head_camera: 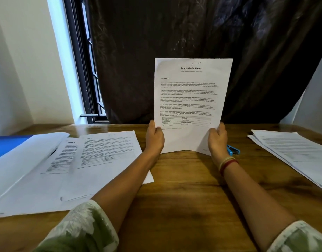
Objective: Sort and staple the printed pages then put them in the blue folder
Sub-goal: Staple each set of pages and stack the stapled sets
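Head view shows us holding a printed page (pixel 191 99) upright above the middle of the table (pixel 183 193). Our left hand (pixel 154 137) and right hand (pixel 218 139) each grip a lower corner — fingers closed on the paper, thumbs on its printed face. It is headed "Sample Health Report" and "Section 1", so we judge this to be the sorting step. Whether we hold one sheet or several, we cannot tell.

To do this well, we should read the section number before lowering the page and keep both corners level so it does not buckle. Then we lay it on the pile where it belongs with the edges flush — a neat pile staples cleanly. Loose pages (pixel 105 160) lie spread on our left, overlapping one another and partly covering the blue folder (pixel 9 144) at the far left. A second stack (pixel 292 151) lies on our right. The blue stapler (pixel 233 151) sits just beyond our right wrist.

The table is brown wood with a slight sheen, so paper will likely slide on it. Behind it hangs a dark curtain (pixel 192 30), with a barred window (pixel 83 70) and a pale wall (pixel 20 60) to the left.
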Motion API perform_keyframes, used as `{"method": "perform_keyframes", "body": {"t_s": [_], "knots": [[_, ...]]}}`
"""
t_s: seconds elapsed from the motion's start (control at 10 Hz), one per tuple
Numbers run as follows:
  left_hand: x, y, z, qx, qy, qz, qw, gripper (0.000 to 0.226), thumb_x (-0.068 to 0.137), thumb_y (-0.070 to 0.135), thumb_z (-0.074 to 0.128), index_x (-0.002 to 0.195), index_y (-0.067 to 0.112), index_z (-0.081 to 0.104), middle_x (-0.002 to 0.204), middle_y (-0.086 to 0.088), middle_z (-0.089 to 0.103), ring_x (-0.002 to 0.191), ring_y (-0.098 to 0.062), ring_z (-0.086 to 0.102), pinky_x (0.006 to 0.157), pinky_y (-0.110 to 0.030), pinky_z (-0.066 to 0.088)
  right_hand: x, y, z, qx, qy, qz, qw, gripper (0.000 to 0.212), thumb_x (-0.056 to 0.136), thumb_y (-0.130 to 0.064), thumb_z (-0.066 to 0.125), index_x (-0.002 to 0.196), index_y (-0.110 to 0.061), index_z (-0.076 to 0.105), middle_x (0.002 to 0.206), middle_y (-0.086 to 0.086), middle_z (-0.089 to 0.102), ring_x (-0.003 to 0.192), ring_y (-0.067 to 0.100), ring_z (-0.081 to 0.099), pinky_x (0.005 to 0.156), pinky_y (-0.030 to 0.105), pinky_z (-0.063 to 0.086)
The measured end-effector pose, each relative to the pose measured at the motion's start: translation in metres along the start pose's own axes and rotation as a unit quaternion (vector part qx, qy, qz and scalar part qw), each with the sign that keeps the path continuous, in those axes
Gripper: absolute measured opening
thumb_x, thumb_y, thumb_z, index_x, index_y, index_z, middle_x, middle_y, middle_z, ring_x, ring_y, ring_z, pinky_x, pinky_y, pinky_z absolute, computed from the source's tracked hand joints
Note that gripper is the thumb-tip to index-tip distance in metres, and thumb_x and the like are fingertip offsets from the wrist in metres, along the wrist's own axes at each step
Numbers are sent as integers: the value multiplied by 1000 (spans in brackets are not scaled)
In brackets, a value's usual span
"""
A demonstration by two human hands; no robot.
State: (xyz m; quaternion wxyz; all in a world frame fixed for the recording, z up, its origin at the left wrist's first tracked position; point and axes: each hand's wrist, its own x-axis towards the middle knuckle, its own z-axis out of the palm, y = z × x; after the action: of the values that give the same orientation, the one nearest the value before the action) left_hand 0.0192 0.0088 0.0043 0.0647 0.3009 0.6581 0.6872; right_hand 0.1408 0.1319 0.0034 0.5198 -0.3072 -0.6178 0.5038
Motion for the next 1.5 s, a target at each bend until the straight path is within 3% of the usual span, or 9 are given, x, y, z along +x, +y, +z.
{"method": "perform_keyframes", "body": {"t_s": [0.2, 0.4, 0.8, 0.9, 1.0, 1.1, 1.3, 1.4, 1.5], "knots": [[0, -5, 1, 7, -11, 11, 1000, 32, 105, 17, 32, 135, 19, 42, 136, -1, 51, 109, -8, 47, 74, -14, 40, 0, 5, 1, -15, -1, -1, 1000, 27, 102, -11, 35, 126, -13, 47, 115, 3, 55, 101, 20, 54, 71, 20, 46], [5, -5, 0, -18, 3, 15, 1000, 31, 104, 14, 31, 130, 21, 46, 131, -2, 54, 114, -15, 52, 94, -31, 47, 0, 3, 0, -15, 5, -7, 1000, 28, 103, -12, 33, 127, -13, 46, 114, 1, 53, 101, 16, 53, 74, 20, 47], [4, -11, -3, -3, 8, 14, 1000, 32, 105, 14, 32, 133, 19, 45, 127, 1, 54, 107, -9, 50, 76, -16, 43, -7, 3, -2, -17, -17, 22, 999, 30, 104, -17, 33, 129, -17, 48, 120, 6, 58, 104, 23, 57, 79, 25, 48], [7, -6, -6, 27, 18, 23, 999, 31, 103, 13, 32, 130, 18, 47, 130, -3, 56, 110, -14, 52, 86, -25, 46, -6, -5, -1, -23, -17, 35, 999, 27, 104, -17, 32, 123, -16, 51, 110, -1, 56, 88, 12, 56, 68, 21, 46], [9, -1, -11, 60, 19, -7, 998, 22, 103, 16, 33, 117, 21, 49, 125, -2, 58, 106, -16, 54, 83, -28, 45, 0, -12, -2, -27, -31, 70, 997, 23, 100, -12, 35, 111, -13, 55, 111, 7, 59, 93, 22, 59, 73, 29, 47], [7, 1, -16, 72, 13, -43, 996, 15, 103, 19, 34, 108, 24, 47, 119, 0, 58, 97, -14, 55, 78, -28, 45, 4, -14, -5, -71, -42, 113, 990, 34, 96, -6, 37, 124, 9, 51, 128, 31, 52, 119, 47, 48, 95, 50, 44], [0, -7, -21, 107, -1, -69, 992, 15, 103, 21, 34, 108, 22, 49, 123, -5, 59, 98, -17, 56, 84, -32, 50, 1, -12, -11, -60, -80, 202, 974, 43, 96, -8, 43, 136, 9, 43, 144, 28, 41, 134, 41, 38, 108, 48, 34], [-7, -6, -20, 133, -28, -76, 988, 14, 104, 24, 36, 110, 21, 48, 123, -4, 58, 97, -17, 55, 81, -29, 48, -2, -17, -15, -54, -68, 221, 972, 43, 96, -7, 42, 136, 8, 44, 143, 28, 43, 133, 40, 40, 108, 46, 35], [-9, -6, -16, 143, -54, -82, 985, 21, 103, 26, 38, 117, 18, 51, 120, -4, 59, 95, -16, 57, 67, -22, 44, 2, -20, -23, -8, -55, 235, 970, 30, 99, -8, 37, 122, -1, 55, 119, 20, 61, 106, 33, 56, 94, 39, 43]]}}
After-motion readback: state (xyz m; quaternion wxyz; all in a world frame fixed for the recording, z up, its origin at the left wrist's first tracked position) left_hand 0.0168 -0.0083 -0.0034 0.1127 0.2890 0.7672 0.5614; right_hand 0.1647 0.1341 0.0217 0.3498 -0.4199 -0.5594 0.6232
